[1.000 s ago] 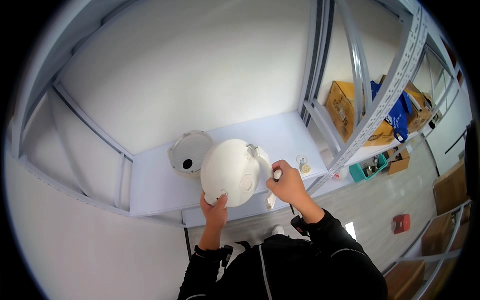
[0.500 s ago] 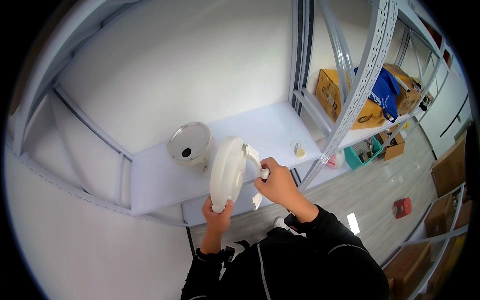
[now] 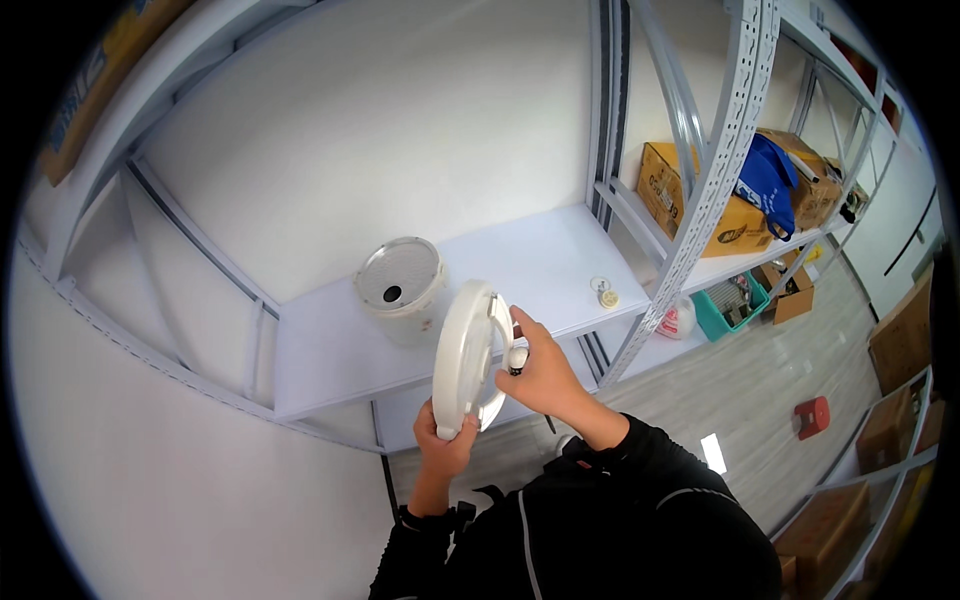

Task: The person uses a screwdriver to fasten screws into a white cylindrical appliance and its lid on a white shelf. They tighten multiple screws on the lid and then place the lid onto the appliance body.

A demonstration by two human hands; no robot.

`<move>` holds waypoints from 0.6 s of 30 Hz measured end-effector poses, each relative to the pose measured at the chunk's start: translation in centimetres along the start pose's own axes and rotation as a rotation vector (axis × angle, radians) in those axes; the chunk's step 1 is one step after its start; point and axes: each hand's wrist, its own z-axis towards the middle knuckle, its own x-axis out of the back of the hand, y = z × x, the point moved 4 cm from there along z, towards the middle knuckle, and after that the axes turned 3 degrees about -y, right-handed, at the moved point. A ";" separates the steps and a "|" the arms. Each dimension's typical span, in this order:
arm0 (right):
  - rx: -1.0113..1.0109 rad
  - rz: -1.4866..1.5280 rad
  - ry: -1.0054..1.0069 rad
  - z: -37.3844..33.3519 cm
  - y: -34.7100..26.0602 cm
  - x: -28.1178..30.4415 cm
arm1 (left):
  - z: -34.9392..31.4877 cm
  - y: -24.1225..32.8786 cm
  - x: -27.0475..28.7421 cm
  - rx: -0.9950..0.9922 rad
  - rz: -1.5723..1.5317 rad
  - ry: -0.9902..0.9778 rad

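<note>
A round white lid-like cover (image 3: 462,350) stands nearly on edge in front of me, above the near edge of the white shelf board (image 3: 330,372). My left hand (image 3: 446,444) pinches its lower rim. A curved white handle-like piece (image 3: 501,318) lies against its right face. My right hand (image 3: 548,368) grips that piece, fingertips at its upper part and thumb by a small white knob (image 3: 517,359) with a dark end. Behind the cover stands a white bucket (image 3: 412,325), with a greyish round top and a black round spot.
A small cream cap (image 3: 608,299) and a clear ring (image 3: 599,284) lie to the right on the board. A perforated metal post (image 3: 690,235) rises beyond them. Further right are cardboard boxes (image 3: 735,225), a blue bag (image 3: 768,185), a teal basket (image 3: 728,310) and a red stool (image 3: 812,417).
The curved piece now sits close against the cover's face, where before it stood off at an angle. My right fingers have stretched upward along it. The view has shifted slightly.
</note>
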 end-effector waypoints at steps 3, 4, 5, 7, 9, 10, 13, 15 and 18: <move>-0.126 0.139 -0.131 0.3 -2.5 0.4 | -0.4 -0.2 0.9 -0.029 -0.051 0.103; -0.161 0.201 -0.157 0.2 -2.7 0.5 | -0.6 -0.4 1.1 -0.027 -0.095 0.134; -0.198 0.263 -0.181 0.1 -2.9 0.6 | -0.6 -0.6 1.1 -0.006 -0.130 0.115; -0.172 0.373 -0.174 0.0 -2.3 0.0 | -0.5 -0.8 1.6 0.035 -0.197 0.081; -0.258 0.547 -0.214 -0.4 -2.3 0.2 | -0.6 -0.9 2.0 0.058 -0.203 0.072; -0.299 0.635 -0.236 -0.5 -2.6 0.2 | -0.7 -0.9 2.4 0.068 -0.205 0.069; -0.297 0.664 -0.251 -0.6 -2.9 0.4 | -0.8 -2.0 3.7 0.093 -0.215 -0.012; -0.263 0.714 -0.219 -0.8 -2.6 0.2 | -0.5 -1.3 3.2 0.076 -0.238 -0.009; -0.200 0.779 -0.181 -1.0 -2.1 -0.1 | -0.2 -0.1 2.9 0.035 -0.175 -0.025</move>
